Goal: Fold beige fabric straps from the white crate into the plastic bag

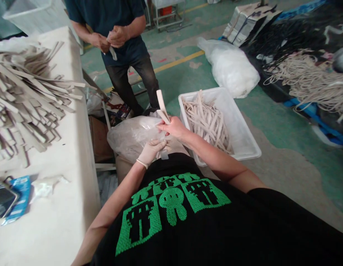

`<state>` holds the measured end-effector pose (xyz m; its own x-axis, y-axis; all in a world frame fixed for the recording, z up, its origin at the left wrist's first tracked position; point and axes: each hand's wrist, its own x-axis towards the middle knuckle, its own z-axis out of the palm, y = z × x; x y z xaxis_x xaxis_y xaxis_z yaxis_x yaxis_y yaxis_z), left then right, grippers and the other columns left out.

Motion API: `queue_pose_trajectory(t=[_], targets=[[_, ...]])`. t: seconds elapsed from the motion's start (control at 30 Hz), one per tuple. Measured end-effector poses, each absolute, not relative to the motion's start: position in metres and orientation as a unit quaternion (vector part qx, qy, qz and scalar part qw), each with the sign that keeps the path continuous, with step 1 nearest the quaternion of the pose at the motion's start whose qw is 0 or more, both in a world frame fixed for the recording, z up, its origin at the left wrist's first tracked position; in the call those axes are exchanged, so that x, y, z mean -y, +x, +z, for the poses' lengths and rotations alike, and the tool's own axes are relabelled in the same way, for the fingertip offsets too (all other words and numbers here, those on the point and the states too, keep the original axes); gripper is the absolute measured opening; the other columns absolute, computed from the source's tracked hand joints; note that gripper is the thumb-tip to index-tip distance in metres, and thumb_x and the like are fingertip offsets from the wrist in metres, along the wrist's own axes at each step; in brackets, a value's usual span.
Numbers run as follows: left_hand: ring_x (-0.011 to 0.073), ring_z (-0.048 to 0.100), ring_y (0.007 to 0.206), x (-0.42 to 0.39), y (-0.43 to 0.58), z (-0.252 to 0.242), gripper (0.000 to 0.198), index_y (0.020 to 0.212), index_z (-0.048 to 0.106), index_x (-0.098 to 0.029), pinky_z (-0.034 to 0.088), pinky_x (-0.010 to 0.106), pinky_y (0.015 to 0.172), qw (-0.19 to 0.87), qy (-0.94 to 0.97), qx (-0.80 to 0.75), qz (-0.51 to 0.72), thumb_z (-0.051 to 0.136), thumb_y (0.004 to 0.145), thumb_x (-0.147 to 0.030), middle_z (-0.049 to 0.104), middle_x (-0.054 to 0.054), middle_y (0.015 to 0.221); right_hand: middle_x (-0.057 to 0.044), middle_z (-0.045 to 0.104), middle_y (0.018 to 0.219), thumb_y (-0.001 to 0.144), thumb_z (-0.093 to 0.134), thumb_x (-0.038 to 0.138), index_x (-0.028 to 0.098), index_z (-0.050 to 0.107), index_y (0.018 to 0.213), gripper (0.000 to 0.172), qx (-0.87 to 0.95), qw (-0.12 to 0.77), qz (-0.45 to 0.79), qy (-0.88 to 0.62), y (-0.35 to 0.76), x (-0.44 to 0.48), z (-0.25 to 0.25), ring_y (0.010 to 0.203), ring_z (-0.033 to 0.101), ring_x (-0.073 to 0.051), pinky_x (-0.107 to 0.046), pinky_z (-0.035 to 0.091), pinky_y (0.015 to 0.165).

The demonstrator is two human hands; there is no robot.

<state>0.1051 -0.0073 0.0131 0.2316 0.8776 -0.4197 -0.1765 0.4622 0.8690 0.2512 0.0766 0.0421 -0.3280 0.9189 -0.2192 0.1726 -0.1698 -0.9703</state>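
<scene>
Green flooring [174, 85] is stretching beyond a white surface [74, 177] at frame left, which is bearing a strip pile [24, 101]. Near frame center, the right hand [173, 127] is clamping beige strip ends [160, 99]; just below, the gloved left hand [150, 152] is curling, its grip unclear.

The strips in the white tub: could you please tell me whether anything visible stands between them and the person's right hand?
Only the left side of the white tub, as pictured, stands between the right hand and the tub strips; the tub's top is open. The hand itself holds at least one pale strip.
</scene>
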Motion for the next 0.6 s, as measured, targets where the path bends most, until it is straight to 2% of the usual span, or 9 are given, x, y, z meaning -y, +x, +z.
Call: queue_pose_trajectory(t=[0.13,0.3,0.4,0.5,0.6], targets=[[0.0154,0.067,0.063,0.019,0.102,-0.001,0.05,0.088,0.077,-0.013,0.053,0.026,0.067,0.71,0.29,-0.483,0.423,0.089,0.064,-0.054,0.075,0.007,0.072,-0.007,0.074,0.075,0.086,0.071,0.016,0.009,0.071,0.087,0.007,0.54,0.335,0.578,-0.513,0.248,-0.094,0.042,0.065,0.067,-0.015,-0.015,0.049,0.043],[0.0178,0.07,0.071,0.029,0.1,-0.002,0.046,0.079,0.071,-0.014,0.053,0.028,0.073,0.69,0.284,-0.494,0.446,0.087,0.064,-0.055,0.076,0.008,0.077,-0.006,0.072,0.074,0.088,0.071,0.016,0.009,0.068,0.085,0.008,0.538,0.337,0.587,-0.502,0.241,-0.1,0.045,0.067,0.068,-0.014,-0.013,0.048,0.044],[0.0197,0.07,0.073,0.025,0.096,-0.002,0.046,0.078,0.073,-0.014,0.054,0.032,0.08,0.691,0.302,-0.513,0.41,0.086,0.064,-0.056,0.076,0.009,0.076,-0.004,0.07,0.071,0.088,0.071,0.015,0.01,0.067,0.085,0.007,0.545,0.332,0.603,-0.479,0.233,-0.099,0.044,0.068,0.069,-0.013,-0.011,0.047,0.045],[0.0182,0.066,0.069,0.019,0.09,-0.004,0.045,0.075,0.077,-0.013,0.053,0.032,0.079,0.67,0.344,-0.555,0.354,0.089,0.059,-0.054,0.075,0.007,0.074,-0.005,0.071,0.078,0.089,0.072,0.017,0.011,0.067,0.088,0.008,0.553,0.325,0.602,-0.475,0.228,-0.1,0.039,0.073,0.069,-0.015,-0.013,0.049,0.046],[0.0165,0.064,0.067,0.013,0.085,-0.004,0.044,0.071,0.078,-0.012,0.052,0.03,0.076,0.649,0.361,-0.579,0.337,0.093,0.055,-0.05,0.074,0.007,0.073,-0.006,0.071,0.085,0.097,0.066,0.031,0.013,0.065,0.095,0.018,0.547,0.317,0.604,-0.485,0.233,-0.1,0.033,0.071,0.067,-0.014,-0.015,0.049,0.045]])
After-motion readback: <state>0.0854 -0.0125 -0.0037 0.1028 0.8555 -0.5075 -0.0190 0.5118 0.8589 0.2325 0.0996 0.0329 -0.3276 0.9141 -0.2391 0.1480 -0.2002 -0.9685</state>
